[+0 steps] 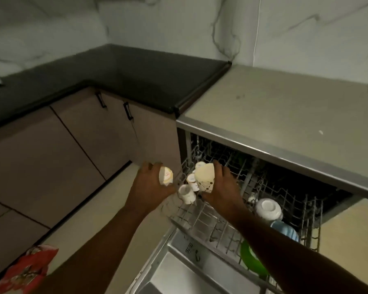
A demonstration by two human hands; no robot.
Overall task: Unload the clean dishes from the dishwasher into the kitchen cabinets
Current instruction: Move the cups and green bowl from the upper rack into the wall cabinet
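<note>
The dishwasher stands open with its wire rack pulled out. My left hand holds a small cream cup just left of the rack. My right hand grips a larger cream patterned cup above the rack's left end. Three small white cups stay in the rack between my hands. A white bowl, a blue dish and a green plate sit upside down or on edge at the rack's right side, partly behind my right forearm.
Closed lower cabinets with black handles stand to the left under a dark L-shaped counter. The open dishwasher door lies below the rack. A red patterned cloth shows at bottom left.
</note>
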